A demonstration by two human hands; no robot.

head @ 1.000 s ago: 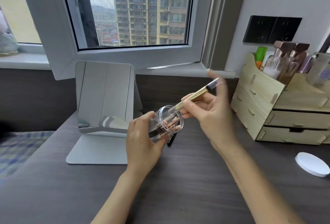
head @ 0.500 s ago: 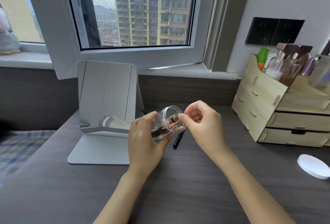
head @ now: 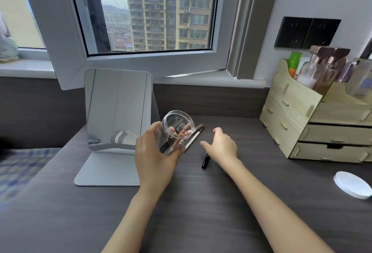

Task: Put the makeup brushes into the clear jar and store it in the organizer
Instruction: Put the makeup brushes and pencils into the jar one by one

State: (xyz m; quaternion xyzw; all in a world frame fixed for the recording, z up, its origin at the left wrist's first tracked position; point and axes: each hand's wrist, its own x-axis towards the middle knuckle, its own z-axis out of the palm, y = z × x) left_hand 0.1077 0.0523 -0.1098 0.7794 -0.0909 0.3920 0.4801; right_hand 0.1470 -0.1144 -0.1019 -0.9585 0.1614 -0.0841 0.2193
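My left hand [head: 154, 158] grips the clear jar [head: 177, 129], tilted with its mouth toward the far right; rose-gold brushes [head: 182, 133] lie inside it. On the dark desk just right of the jar lie a white-handled brush [head: 192, 140] and a brown one [head: 199, 126], side by side. A black brush [head: 205, 161] lies nearer me, partly under my right hand [head: 221, 145], which hovers over the desk with spread fingers and holds nothing. The wooden organizer [head: 291, 115] stands at the right.
A standing mirror [head: 117, 107] is left of the jar. Bottles [head: 322, 67] fill the organizer's top compartments; its drawers face me. A white round lid [head: 352, 184] lies on the desk at the right. An open window frame hangs above the desk's back edge.
The gold-handled brush that my right hand held has gone into the jar. My right hand has left the jar's mouth, opened, and dropped toward the desk near the black brush.
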